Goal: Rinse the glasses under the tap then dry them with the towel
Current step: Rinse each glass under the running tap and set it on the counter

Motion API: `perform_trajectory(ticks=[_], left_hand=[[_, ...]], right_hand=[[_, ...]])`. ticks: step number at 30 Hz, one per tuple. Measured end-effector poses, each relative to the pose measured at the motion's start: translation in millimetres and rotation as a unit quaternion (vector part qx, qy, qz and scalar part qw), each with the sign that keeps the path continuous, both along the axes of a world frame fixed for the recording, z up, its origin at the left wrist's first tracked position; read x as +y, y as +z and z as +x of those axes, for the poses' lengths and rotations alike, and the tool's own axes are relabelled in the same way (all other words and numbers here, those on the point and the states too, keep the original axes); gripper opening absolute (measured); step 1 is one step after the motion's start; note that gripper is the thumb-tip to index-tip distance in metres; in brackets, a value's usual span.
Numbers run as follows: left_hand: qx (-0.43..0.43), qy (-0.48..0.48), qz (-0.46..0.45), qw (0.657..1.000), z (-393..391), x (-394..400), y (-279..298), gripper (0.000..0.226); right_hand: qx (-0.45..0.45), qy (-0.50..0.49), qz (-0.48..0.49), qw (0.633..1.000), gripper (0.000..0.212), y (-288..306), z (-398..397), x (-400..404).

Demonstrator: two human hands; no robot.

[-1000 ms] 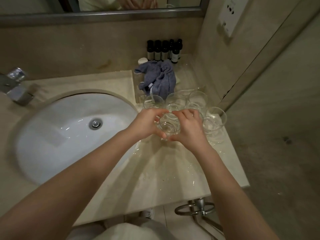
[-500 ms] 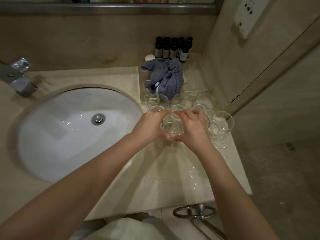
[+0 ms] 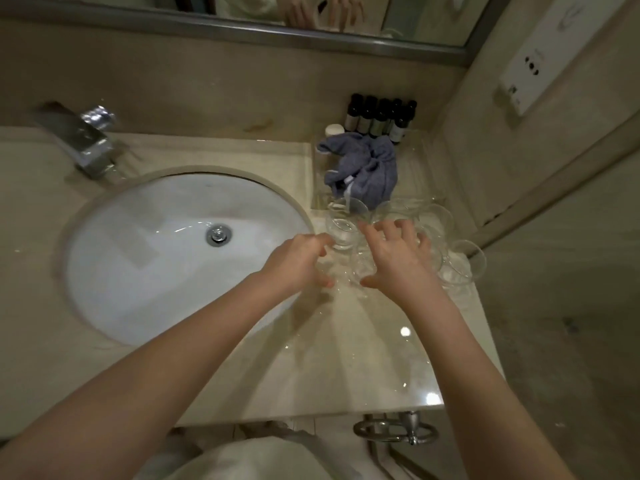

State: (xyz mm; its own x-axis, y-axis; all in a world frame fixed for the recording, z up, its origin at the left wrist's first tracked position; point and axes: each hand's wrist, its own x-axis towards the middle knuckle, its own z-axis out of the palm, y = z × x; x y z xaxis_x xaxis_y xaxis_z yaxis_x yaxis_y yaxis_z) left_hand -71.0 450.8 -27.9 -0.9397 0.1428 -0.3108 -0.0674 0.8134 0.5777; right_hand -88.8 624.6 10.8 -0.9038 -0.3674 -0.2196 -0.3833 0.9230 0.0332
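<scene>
Several clear glasses (image 3: 460,265) stand clustered on the wet counter to the right of the sink. One blurred glass (image 3: 346,273) sits between my hands. My left hand (image 3: 298,263) is at its left side, fingers loosely curved, thumb tip touching its base. My right hand (image 3: 398,261) hovers at its right with fingers spread over the neighbouring glasses, gripping nothing. Behind the glasses, a crumpled blue-grey towel (image 3: 367,168) lies on a clear tray. The chrome tap (image 3: 86,143) is at the far left behind the white sink basin (image 3: 138,258); no water runs from it.
Several dark small bottles (image 3: 381,117) and a white-capped one (image 3: 334,129) stand against the back wall. A wall with a socket plate (image 3: 523,76) closes the right side. The counter's front edge (image 3: 311,415) is near me, with a chrome ring holder (image 3: 394,431) below it.
Both hands were clasped together round one glass; now they have drawn apart and their fingers have loosened. The camera view has shifted.
</scene>
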Motion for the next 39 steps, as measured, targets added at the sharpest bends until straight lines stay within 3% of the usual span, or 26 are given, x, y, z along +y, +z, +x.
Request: perform_trajectory(ticks=[4, 9, 16, 22, 29, 39], left_hand=[[-0.050, 0.008, -0.034, 0.998, 17.8, -71.6, 13.5, 0.063], [-0.022, 0.074, -0.039, 0.996, 55.6, -181.2, 35.1, 0.056], [-0.018, 0.140, -0.046, 0.989, 129.0, -352.8, 46.8, 0.054], [-0.003, 0.201, -0.028, 0.979, 172.7, -467.7, 49.3, 0.053], [0.034, 0.253, 0.009, 0.967, 194.0, -529.8, 51.4, 0.049], [0.039, 0.256, -0.026, 0.966, 182.0, -542.9, 35.9, 0.062]], right_hand=[[0.002, 0.085, 0.002, 0.996, 0.076, 17.1, 6.6, -66.0], [-0.027, 0.158, 0.002, 0.987, 0.074, 21.1, 28.8, -172.9], [-0.077, 0.205, -0.015, 0.976, 0.075, 16.8, 82.0, -338.5], [-0.102, 0.223, -0.090, 0.965, 0.076, 18.7, 110.5, -469.2], [-0.102, 0.234, -0.111, 0.960, 0.079, 23.5, 113.0, -545.7], [-0.144, 0.225, -0.123, 0.956, 0.077, 0.8, 104.4, -565.9]])
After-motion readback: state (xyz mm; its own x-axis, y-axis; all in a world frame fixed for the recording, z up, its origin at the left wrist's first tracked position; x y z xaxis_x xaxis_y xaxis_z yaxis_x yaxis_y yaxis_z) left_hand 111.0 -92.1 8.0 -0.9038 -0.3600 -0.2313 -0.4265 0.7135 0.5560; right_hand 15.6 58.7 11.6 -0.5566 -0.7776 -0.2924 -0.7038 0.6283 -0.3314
